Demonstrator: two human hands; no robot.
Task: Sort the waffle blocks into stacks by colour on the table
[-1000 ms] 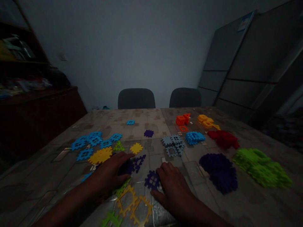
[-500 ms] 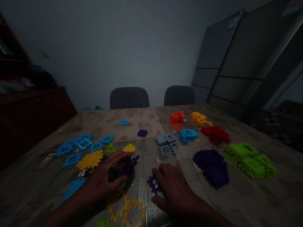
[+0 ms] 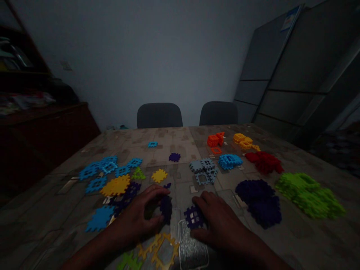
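Observation:
My left hand (image 3: 140, 212) is curled around dark purple building tiles (image 3: 166, 210), thumb below and fingers above; they stand on edge in its grip, and how many there are I cannot tell. Between the thumb and fingers of my right hand (image 3: 216, 219) is a purple lattice tile (image 3: 193, 217) with square holes. A small gap separates it from the tiles in my left hand. Partly behind my left hand lie more purple tiles (image 3: 131, 193). A yellow tile (image 3: 159, 175) and a green triangular tile (image 3: 138, 173) lie just beyond that hand.
Sorted piles cover the right side: purple (image 3: 258, 200), lime green (image 3: 309, 195), red (image 3: 264, 162), blue (image 3: 230, 161), grey (image 3: 204, 170) and orange (image 3: 215, 140). Blue tiles (image 3: 99, 218) lie left. Yellow frames (image 3: 165, 251) sit near my wrists. Two chairs (image 3: 159, 115) stand behind the table.
The camera has turned slightly left. In my left hand the purple tiles have come to stand more upright and nearer the right-hand tile. My right hand keeps its hold.

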